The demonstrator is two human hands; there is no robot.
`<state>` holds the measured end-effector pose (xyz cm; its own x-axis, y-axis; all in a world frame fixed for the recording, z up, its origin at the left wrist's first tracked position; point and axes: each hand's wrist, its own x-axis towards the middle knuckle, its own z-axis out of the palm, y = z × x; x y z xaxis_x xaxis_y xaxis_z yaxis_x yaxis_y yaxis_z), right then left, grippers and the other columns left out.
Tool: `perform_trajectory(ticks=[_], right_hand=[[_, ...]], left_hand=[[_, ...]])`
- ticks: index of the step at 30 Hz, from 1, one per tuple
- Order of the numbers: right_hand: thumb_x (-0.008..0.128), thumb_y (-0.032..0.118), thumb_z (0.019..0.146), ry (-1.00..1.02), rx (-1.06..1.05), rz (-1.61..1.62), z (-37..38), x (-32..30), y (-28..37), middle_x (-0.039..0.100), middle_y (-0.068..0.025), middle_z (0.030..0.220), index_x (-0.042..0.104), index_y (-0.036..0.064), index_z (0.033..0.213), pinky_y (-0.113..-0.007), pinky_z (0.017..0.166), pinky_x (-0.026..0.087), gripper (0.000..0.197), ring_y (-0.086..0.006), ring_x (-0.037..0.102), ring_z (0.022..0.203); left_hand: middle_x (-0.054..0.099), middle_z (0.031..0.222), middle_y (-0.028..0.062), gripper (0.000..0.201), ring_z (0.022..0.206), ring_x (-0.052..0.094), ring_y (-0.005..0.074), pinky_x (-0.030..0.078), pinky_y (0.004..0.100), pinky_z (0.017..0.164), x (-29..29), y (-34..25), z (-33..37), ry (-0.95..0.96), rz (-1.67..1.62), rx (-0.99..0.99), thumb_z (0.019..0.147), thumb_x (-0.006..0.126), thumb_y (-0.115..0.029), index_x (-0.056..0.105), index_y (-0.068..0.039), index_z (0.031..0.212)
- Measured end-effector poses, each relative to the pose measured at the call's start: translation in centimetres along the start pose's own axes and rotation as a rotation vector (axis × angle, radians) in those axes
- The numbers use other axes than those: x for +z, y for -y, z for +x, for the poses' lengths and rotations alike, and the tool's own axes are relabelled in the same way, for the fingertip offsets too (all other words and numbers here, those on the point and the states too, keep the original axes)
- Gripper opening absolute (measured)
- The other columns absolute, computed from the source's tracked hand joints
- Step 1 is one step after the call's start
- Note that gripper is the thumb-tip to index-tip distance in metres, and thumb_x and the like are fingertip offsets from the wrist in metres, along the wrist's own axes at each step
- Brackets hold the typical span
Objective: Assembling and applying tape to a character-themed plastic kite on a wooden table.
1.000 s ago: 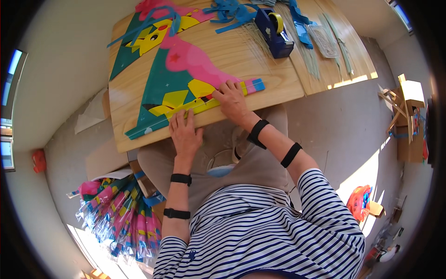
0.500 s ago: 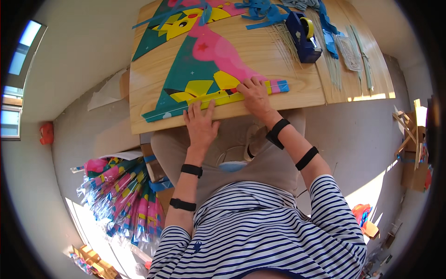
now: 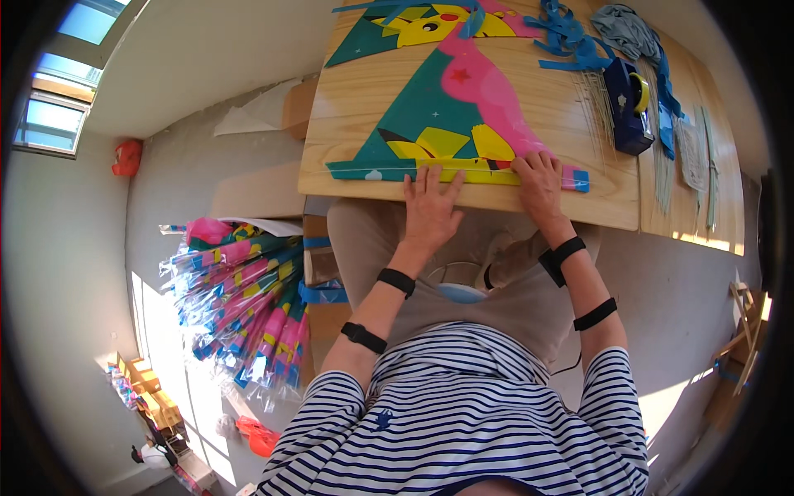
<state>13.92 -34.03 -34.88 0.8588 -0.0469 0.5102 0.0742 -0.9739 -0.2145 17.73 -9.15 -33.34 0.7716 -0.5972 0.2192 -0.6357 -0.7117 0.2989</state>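
A flat triangular kite (image 3: pixel 413 112), printed in green, pink and yellow, lies on the wooden table (image 3: pixel 356 99) in front of me. A long narrow strip along its near edge is rolled or folded over, with a thin pale line running its length and blue at the right end. My left hand (image 3: pixel 432 211) rests on this strip left of its middle, fingers spread and pressing down. Toward the strip's right end, my right hand (image 3: pixel 542 186) has its fingers bent over the fold, gripping it; its thumb is mostly hidden.
Another printed kite (image 3: pixel 438 29) lies beyond, under blue ribbons (image 3: pixel 571 41). At the right are a dark blue tape dispenser (image 3: pixel 626 112), thin sticks (image 3: pixel 597 103) and a clear plastic pack (image 3: pixel 691 153). Many rolled kites in plastic sleeves (image 3: pixel 248 285) are piled at my left.
The whole view has swung, so table and kite sit farther right and the strip looks more level. Both hands stay at about the same places on the strip.
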Motion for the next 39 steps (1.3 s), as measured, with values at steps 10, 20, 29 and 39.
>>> perform_trajectory(ticks=[10,20,29,39], right_hand=[[0.064,-0.001,0.074,-0.023,-0.001,0.07,0.0,0.7,-0.1,0.059,-0.0098,0.093,0.066,0.012,0.094,-0.045,0.088,0.041,0.024,-0.0314,0.056,0.095],[0.063,0.0,0.074,-0.016,0.025,0.122,-0.1,0.8,0.2,0.059,-0.0117,0.098,0.068,0.0123,0.096,-0.046,0.089,0.042,0.026,-0.0328,0.055,0.1],[0.062,0.001,0.077,-0.017,0.007,0.155,0.2,1.4,0.4,0.059,-0.0122,0.098,0.07,0.0128,0.096,-0.046,0.089,0.042,0.024,-0.0334,0.056,0.101],[0.066,0.004,0.081,-0.076,0.166,0.193,1.4,-0.8,-2.2,0.062,-0.0117,0.099,0.069,0.0105,0.098,-0.046,0.087,0.045,0.019,-0.0319,0.058,0.101]], left_hand=[[0.044,0.149,0.0188,0.085,0.144,0.035,0.0442,0.024,0.0665,0.119,0.3,0.0,0.1,0.051,0.037,0.006,0.074,0.084,-0.03,0.05,-0.021,0.153],[0.045,0.146,0.0189,0.088,0.14,0.038,0.0423,0.028,0.0571,0.118,0.2,-0.4,0.3,0.009,0.058,0.026,0.072,0.088,-0.031,0.053,-0.009,0.149],[0.047,0.142,0.0206,0.085,0.135,0.041,0.0434,0.031,0.0547,0.116,0.0,-0.4,0.5,-0.028,0.059,0.054,0.072,0.088,-0.032,0.055,-0.004,0.145],[0.047,0.143,0.0195,0.082,0.139,0.04,0.0432,0.03,0.0646,0.114,0.7,0.4,0.7,0.014,0.092,0.022,0.073,0.084,-0.037,0.056,-0.005,0.144]])
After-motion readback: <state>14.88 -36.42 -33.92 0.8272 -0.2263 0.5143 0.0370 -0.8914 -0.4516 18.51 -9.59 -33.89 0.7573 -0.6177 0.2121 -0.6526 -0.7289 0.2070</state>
